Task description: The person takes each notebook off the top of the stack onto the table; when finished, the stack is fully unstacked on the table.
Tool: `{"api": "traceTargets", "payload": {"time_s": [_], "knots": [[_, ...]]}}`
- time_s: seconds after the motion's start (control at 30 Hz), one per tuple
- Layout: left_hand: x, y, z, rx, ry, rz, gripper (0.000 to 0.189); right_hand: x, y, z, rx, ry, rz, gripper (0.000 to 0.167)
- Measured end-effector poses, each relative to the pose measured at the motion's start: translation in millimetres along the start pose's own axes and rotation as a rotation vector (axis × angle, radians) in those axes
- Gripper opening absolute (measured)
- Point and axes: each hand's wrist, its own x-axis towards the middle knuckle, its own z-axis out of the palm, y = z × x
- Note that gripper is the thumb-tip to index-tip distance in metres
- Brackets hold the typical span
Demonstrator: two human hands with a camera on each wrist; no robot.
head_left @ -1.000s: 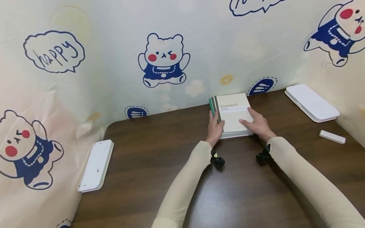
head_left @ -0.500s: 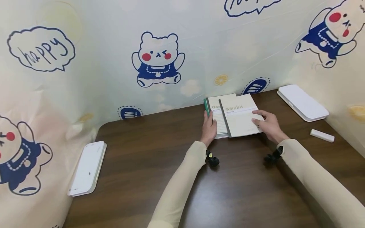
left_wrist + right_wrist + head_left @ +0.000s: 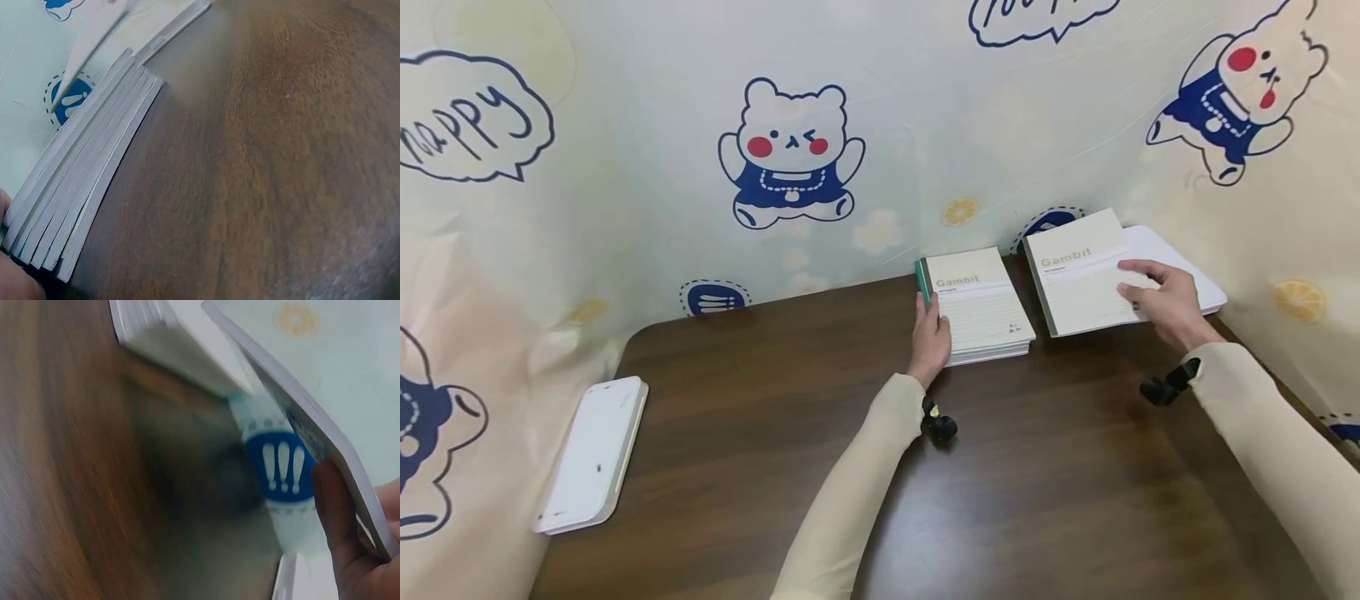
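A stack of several cream "Gambit" notebooks (image 3: 981, 308) lies against the back of the table, with a green spine showing at its left side. My left hand (image 3: 931, 337) rests along that side, fingers extended by the spines and thumb at the near left corner. The left wrist view shows the stack's page edges (image 3: 87, 162). To the right, my right hand (image 3: 1168, 304) pinches one notebook (image 3: 1078, 275) by its right edge. It is raised and tilted, overlapping a white flat case in the head view. A finger (image 3: 336, 506) lies against its underside in the right wrist view.
The white flat case (image 3: 1198, 279) at the back right is partly covered by the held notebook. Another white flat case (image 3: 595, 454) lies at the table's left edge. A patterned cloth (image 3: 880, 125) hangs behind the dark wooden table (image 3: 760, 450).
My right hand has slid the top notebook off the stack and carried it right and up, toward the right-hand case. The left hand has stayed at the stack. The head view has swung right.
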Motion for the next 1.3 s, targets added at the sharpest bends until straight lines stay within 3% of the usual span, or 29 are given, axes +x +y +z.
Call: {"api": "traceTargets", "payload": {"time_s": [0.1, 0.3, 0.43, 0.67, 0.8, 0.93, 1.1, 1.2, 1.3], "knots": [[-2.8, -3.8, -2.9, 0.002, 0.006, -0.014, 0.053, 10.7, 11, 8, 0.002, -0.011, 0.005, 0.047], [-9.4, -6.4, -0.6, 0.001, -0.014, -0.024, 0.053, 18.4, 33, 27, -0.028, -0.123, 0.013, 0.049], [-10.9, -3.7, 1.7, 0.006, -0.021, -0.009, 0.053, 21.2, 37, 31, -0.202, -0.174, -0.039, 0.047], [-8.2, 0.5, -1.0, 0.02, -0.002, -0.017, 0.053, 29.8, 25, 33, -0.59, -0.241, -0.244, 0.042], [-5.1, 1.6, -2.6, 0.027, 0.0, -0.015, 0.053, 34.6, 18, 35, -0.706, -0.269, -0.283, 0.042], [-4.2, 1.6, -4.3, 0.017, 0.003, -0.018, 0.053, 37.1, 15, 35, -0.71, -0.269, -0.3, 0.043], [-3.1, -0.7, -3.5, 0.032, -0.002, -0.029, 0.053, 21.4, -5, 51, -0.534, -0.131, -0.392, 0.041], [-2.2, -0.5, -1.9, 0.028, 0.001, -0.024, 0.053, 2.5, -28, 74, -0.342, -0.198, -0.39, 0.047], [-1.4, 0.4, -1.1, 0.018, 0.014, -0.02, 0.053, -12.5, -45, 100, -0.295, -0.315, -0.375, 0.056]]}}
